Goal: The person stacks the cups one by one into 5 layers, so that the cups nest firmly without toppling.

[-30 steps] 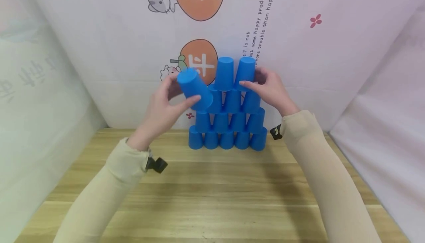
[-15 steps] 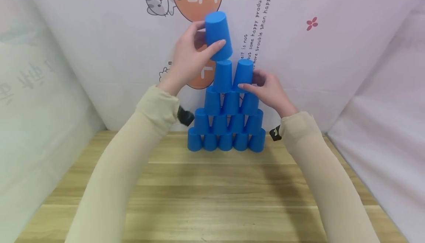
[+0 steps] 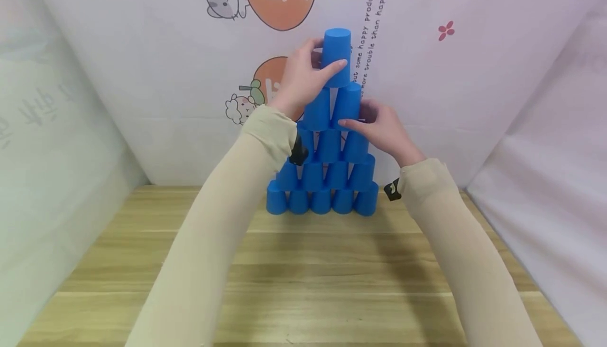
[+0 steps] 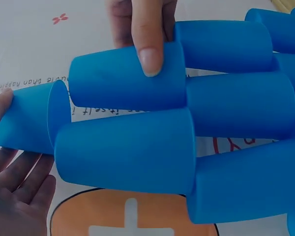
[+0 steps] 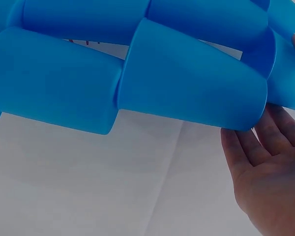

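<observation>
Blue plastic cups stand upside down in a stepped pyramid. My left hand (image 3: 303, 76) holds the top blue cup (image 3: 338, 47) by its side, thumb in front and fingers round the back. Its rim is right over the bases of two cups, the left one (image 3: 317, 110) and the right one (image 3: 348, 103). My right hand (image 3: 385, 128) steadies that right cup, its thumb (image 4: 148, 59) lying across the wall near the rim. In the right wrist view the fingers (image 5: 258, 142) reach behind the cups, close to the base of a third-row cup (image 5: 191, 78).
Lower rows of blue cups (image 3: 321, 202) rest on the wooden table (image 3: 303, 278). A white printed cloth (image 3: 403, 62) hangs close behind the stack, with more cloth on both sides. Each wrist wears a small black device (image 3: 299, 152).
My left hand has carried its cup up from the left side of the stack and then right, from tilted to upright over the top pair. The right hand stays in place.
</observation>
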{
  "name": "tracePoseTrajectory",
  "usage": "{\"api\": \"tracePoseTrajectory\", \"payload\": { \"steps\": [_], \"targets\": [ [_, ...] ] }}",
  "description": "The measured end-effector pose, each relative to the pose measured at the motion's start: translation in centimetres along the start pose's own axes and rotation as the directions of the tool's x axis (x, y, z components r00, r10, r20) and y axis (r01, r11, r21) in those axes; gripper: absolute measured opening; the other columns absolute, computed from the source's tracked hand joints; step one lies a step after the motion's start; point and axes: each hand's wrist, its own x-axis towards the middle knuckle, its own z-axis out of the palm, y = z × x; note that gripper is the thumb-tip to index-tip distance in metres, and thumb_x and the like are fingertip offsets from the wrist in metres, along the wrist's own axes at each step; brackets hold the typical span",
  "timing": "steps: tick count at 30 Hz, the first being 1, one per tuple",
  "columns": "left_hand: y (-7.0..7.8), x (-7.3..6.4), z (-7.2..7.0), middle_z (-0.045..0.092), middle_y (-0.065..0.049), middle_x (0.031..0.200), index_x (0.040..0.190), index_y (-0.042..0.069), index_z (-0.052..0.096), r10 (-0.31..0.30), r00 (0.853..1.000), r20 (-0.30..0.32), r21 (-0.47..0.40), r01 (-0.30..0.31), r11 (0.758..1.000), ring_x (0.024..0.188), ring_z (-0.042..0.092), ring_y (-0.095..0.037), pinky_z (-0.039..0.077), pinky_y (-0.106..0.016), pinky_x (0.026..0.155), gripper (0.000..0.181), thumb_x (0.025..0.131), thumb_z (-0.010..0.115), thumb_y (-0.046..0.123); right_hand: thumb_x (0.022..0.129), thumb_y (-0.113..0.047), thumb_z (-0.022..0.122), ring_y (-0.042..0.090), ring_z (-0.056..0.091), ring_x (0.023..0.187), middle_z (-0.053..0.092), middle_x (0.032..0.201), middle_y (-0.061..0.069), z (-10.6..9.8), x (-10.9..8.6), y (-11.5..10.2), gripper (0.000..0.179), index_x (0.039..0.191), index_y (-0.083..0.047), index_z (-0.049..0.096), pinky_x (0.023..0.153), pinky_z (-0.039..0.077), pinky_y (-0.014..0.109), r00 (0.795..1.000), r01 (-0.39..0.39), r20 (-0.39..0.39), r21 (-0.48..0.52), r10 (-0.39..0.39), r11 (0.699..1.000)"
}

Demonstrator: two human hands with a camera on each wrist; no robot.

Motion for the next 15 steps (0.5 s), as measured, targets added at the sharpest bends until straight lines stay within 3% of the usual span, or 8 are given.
{"api": "tracePoseTrajectory", "payload": {
  "steps": [9, 15],
  "targets": [
    [-0.7, -0.5, -0.3, 0.047, 0.007, 0.152, 0.157, 0.029, 0.034, -0.058, 0.998, 0.029, -0.025, 0.058, 0.998, 0.135, 0.048, -0.013, 0.039, -0.044, 0.112, 0.081, 0.09, 0.071, 0.055, 0.089, -0.058, 0.072, 0.031, 0.056, 0.129, 0.054, 0.147, 0.007, 0.0, 0.0, 0.0, 0.084, 0.155, -0.015, 0.042, 0.103, 0.047, 0.053, 1.0, -0.004, -0.002, -0.007, 0.004, 1.0],
    [-1.2, -1.7, -2.4, 0.043, 0.012, 0.155, 0.157, 0.029, 0.036, -0.002, 1.0, -0.006, 0.046, 0.002, 0.999, 0.138, 0.042, -0.008, 0.04, -0.035, 0.11, 0.085, 0.087, 0.073, 0.06, 0.087, -0.061, 0.072, 0.028, 0.05, 0.134, 0.051, 0.15, 0.003, -0.9, -1.0, 0.5, 0.085, 0.155, -0.02, 0.043, 0.105, 0.044, 0.055, 0.999, -0.016, -0.042, -0.01, 0.016, 1.0]
  ]
}}
